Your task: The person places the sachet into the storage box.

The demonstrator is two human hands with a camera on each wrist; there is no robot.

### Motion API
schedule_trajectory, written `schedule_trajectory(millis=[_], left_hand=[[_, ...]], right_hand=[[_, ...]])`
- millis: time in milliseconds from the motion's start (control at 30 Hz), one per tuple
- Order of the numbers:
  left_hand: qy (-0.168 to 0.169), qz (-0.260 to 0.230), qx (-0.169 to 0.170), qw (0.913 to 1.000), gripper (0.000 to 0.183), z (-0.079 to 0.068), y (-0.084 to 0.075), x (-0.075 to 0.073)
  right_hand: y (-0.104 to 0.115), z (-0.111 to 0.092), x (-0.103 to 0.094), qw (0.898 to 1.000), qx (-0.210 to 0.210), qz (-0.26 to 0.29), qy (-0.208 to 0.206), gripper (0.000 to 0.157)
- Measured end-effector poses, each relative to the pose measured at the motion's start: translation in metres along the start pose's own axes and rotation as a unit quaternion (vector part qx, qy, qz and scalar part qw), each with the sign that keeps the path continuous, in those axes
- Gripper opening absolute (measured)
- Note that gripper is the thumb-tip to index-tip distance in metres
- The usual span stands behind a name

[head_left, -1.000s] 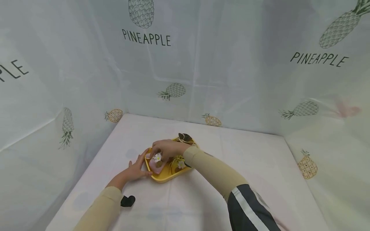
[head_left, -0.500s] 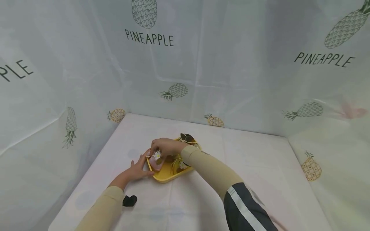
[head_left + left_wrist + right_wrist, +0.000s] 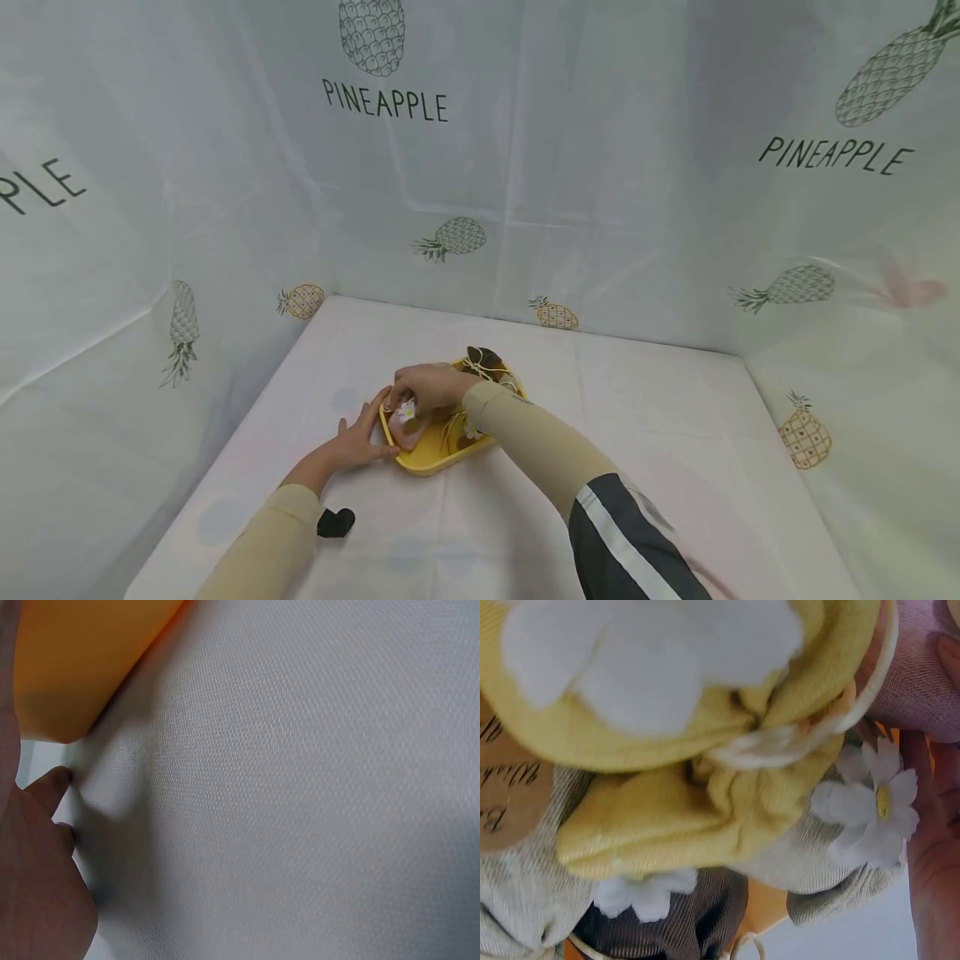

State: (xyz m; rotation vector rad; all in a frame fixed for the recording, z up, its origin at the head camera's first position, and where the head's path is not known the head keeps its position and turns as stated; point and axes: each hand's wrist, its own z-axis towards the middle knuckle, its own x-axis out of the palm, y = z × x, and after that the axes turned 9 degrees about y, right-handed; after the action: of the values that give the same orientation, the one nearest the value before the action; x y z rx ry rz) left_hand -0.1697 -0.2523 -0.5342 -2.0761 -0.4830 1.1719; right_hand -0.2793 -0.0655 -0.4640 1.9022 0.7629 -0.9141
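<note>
A yellow tray (image 3: 423, 465) sits on the table, filled with small drawstring pouches. At its left end, my right hand (image 3: 435, 386) reaches down with curled fingers and pinches a pink pouch (image 3: 405, 437) that bears a white flower; the fingertips are partly hidden. My left hand (image 3: 348, 444) rests with spread fingers and thumb against the tray's left corner. In the right wrist view a yellow pouch (image 3: 667, 825) fills the foreground, with beige pouches (image 3: 525, 889) and a dark brown pouch (image 3: 697, 915) around it. The left wrist view has the tray's outer wall (image 3: 82, 667) beside my hand.
A white cloth (image 3: 645, 433) covers the table, and a pineapple-print sheet (image 3: 600, 167) hangs behind and at both sides. A black heart-shaped item (image 3: 335, 523) shows beside my left sleeve. My right forearm (image 3: 532, 433) crosses over the tray's right part.
My right hand has dipped slightly in the last half second, and its forearm has shifted a little left. The left hand keeps its place on the tray.
</note>
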Motion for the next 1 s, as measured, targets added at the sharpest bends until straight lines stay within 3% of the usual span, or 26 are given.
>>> schedule_trajectory(millis=[267,467,600,1000], left_hand=[[0.006,0.004,0.014,0.9999,0.115,0.005,-0.005,0.001],[0.01,0.004,0.024,0.9996,0.113,0.01,-0.005,0.002],[0.011,0.005,0.027,0.9996,0.112,0.01,-0.005,0.001],[0.0,0.026,0.004,0.9997,0.117,0.007,0.003,-0.006]], right_hand=[[-0.005,-0.004,0.004,0.998,0.024,0.054,0.012,0.037],[-0.003,-0.013,-0.001,0.99,0.068,0.124,0.029,0.045],[0.0,-0.019,-0.006,0.985,0.071,0.15,0.036,0.043],[0.0,-0.05,-0.021,0.995,0.046,0.093,0.001,0.039]])
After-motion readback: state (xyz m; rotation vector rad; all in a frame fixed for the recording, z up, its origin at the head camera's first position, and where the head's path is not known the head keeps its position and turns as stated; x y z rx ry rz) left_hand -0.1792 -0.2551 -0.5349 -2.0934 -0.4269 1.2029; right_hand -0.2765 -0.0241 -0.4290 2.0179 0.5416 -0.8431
